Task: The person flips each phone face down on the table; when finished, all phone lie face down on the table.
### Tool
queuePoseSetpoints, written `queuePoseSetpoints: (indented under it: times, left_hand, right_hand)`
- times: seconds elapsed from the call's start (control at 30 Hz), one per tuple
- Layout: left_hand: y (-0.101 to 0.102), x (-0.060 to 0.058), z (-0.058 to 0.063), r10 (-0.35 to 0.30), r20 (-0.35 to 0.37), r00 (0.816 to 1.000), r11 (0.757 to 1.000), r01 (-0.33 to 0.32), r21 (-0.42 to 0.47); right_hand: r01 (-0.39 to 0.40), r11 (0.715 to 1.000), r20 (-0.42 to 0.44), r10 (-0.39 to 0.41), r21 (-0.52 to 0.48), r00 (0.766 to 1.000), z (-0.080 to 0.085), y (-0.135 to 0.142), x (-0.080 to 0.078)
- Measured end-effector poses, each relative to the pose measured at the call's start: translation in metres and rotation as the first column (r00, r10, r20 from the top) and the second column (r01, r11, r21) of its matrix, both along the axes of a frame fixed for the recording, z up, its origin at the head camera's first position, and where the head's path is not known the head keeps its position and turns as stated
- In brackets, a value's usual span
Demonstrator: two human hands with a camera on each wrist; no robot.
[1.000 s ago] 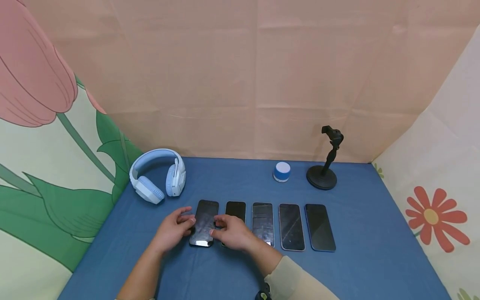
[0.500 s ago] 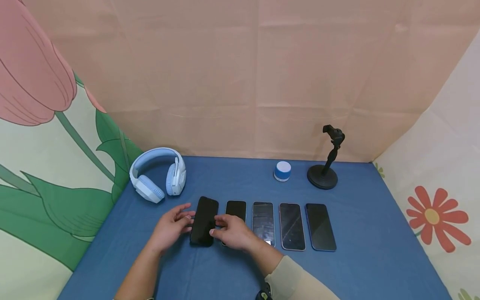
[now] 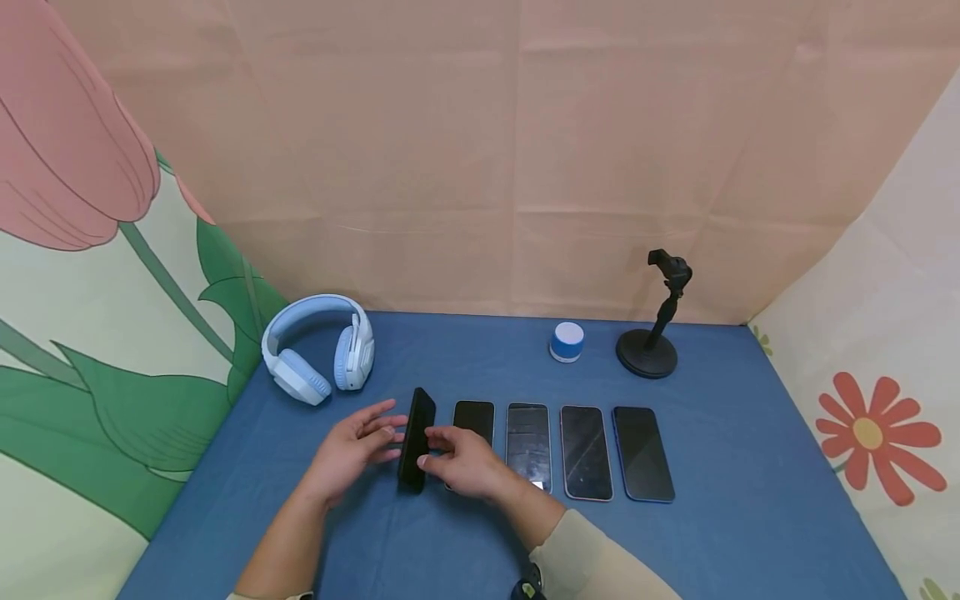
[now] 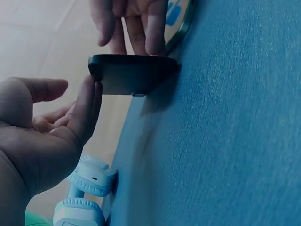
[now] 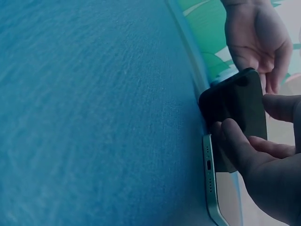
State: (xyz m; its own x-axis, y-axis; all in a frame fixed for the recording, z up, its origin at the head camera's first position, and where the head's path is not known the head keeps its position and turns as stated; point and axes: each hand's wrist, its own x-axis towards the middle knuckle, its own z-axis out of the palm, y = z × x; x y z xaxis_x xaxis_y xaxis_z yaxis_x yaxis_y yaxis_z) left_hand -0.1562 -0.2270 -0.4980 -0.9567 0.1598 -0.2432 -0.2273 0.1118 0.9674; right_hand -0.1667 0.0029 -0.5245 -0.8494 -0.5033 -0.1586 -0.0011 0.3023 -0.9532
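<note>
A black phone [image 3: 417,437] stands tilted up on its right long edge at the left end of a row of phones. My left hand [image 3: 354,450] is at its left side; in the left wrist view, straight fingers [image 4: 83,106] touch the raised phone [image 4: 124,75] while the thumb stands apart. My right hand [image 3: 468,467] is at the screen side, fingers loosely bent. In the right wrist view its fingertips lie against or just before the screen [image 5: 240,101]; exact contact is unclear. The second phone [image 3: 474,418] lies flat, partly hidden under my right hand.
Three more phones, a grey-screened one [image 3: 528,442], a middle one [image 3: 586,450] and a blue-edged one [image 3: 643,454], lie to the right. Behind are light blue headphones [image 3: 318,350], a blue-and-white round container [image 3: 566,342] and a black stand [image 3: 648,354] on the blue cloth [image 3: 720,533].
The leftmost phone has gone from lying nearly flat to standing steeply on its right edge, its left side raised. My left hand has shifted slightly right with it; the right hand barely moved.
</note>
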Motion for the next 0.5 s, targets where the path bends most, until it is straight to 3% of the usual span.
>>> queuePoseSetpoints:
  times: [0.5]
  left_hand:
    - [0.012, -0.001, -0.003, -0.070, 0.011, 0.997, 0.993, 0.069, 0.092]
  right_hand:
    - [0.052, 0.999, -0.081, -0.052, 0.003, 0.995, 0.012, 0.003, -0.003]
